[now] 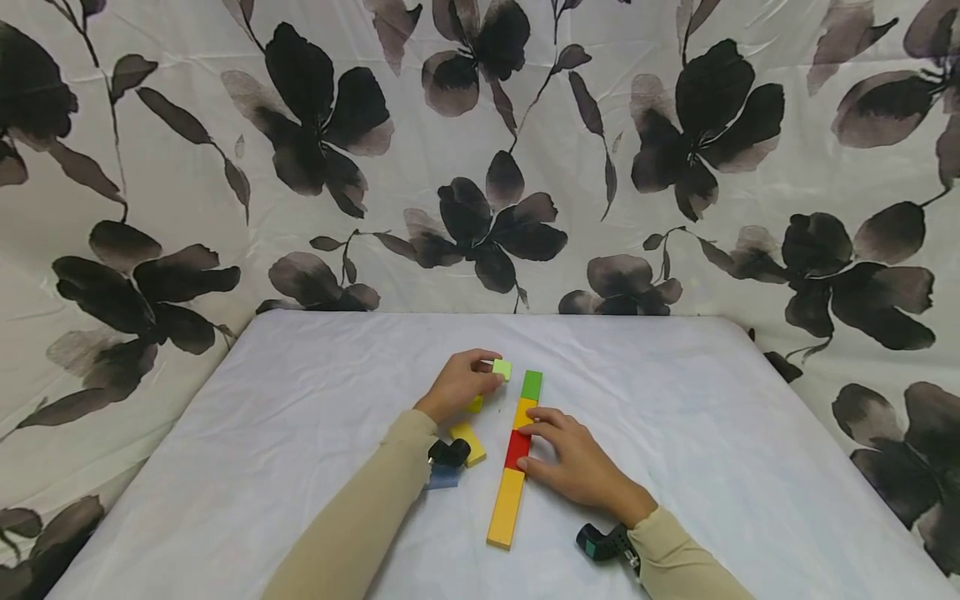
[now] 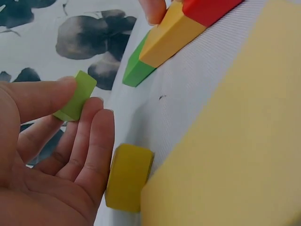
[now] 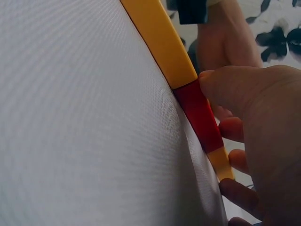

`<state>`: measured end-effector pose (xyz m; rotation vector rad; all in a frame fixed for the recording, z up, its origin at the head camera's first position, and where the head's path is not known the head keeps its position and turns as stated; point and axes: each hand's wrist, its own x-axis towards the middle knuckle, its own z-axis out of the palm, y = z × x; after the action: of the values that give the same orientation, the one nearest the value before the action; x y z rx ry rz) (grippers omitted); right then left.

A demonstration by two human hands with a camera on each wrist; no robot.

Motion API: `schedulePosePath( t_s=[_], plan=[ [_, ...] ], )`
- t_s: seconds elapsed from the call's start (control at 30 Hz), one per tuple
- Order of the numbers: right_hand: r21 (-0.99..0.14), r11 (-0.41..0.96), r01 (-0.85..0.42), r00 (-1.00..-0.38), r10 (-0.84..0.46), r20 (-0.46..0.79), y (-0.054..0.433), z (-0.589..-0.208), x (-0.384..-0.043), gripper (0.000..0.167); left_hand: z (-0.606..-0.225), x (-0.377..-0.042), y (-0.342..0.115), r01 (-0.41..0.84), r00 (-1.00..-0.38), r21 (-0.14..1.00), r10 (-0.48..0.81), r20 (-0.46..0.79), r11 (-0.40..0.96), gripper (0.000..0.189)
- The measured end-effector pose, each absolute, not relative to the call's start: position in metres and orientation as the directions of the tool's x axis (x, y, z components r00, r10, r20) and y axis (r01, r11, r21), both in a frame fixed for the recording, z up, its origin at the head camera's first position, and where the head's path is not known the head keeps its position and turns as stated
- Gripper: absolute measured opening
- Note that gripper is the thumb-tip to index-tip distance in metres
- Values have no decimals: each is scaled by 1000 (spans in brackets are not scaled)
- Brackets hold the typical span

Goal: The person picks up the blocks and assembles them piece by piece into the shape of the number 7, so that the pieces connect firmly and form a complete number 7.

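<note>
A row of blocks lies on the white cloth: a green block (image 1: pixel 532 385) at the far end, then a yellow-orange block (image 1: pixel 524 412), a red block (image 1: pixel 517 450) and a long yellow-orange block (image 1: pixel 506 510) nearest me. Left of the row, my left hand (image 1: pixel 459 385) pinches a small light green block (image 2: pixel 81 96) between thumb and fingers. My right hand (image 1: pixel 581 458) rests along the row's right side. Its thumb touches the red block near the long one, while its fingertips meet the red and the shorter yellow-orange block.
Under my left forearm lie a yellow block (image 1: pixel 468 444) and a blue block (image 1: pixel 442 477), partly hidden by the wrist camera. Another yellow block (image 2: pixel 129 176) sits just below my left hand. A flower-patterned cloth (image 1: pixel 480 167) hangs behind the table.
</note>
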<state>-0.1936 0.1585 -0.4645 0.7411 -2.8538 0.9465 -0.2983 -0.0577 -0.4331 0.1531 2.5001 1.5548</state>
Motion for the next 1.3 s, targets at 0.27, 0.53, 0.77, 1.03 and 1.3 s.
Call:
schedulePosePath(
  t_s=[0.27,0.53,0.77,1.03,1.3],
  plan=[
    [-556,702,-445,-889,-422,178,158,-464,-194,42,-434,-307,-50,-21,-982,890,158,-104,456,41],
    [-558,707,-435,-893,-417,168,158,-465,-194,43,-432,-316,-43,-82,-980,884,126,-156,460,40],
    [-549,713,-437,-893,-419,167,159,-467,-195,45,-433,-325,-36,-123,-976,899,113,-187,421,40],
    [-555,699,-450,-886,-428,179,159,-466,-195,44,-437,-329,-33,-140,-974,898,107,-202,418,40],
    [-550,707,-445,-889,-422,176,159,-464,-195,43,-440,-333,-29,-139,-973,895,111,-204,423,39]
  ],
)
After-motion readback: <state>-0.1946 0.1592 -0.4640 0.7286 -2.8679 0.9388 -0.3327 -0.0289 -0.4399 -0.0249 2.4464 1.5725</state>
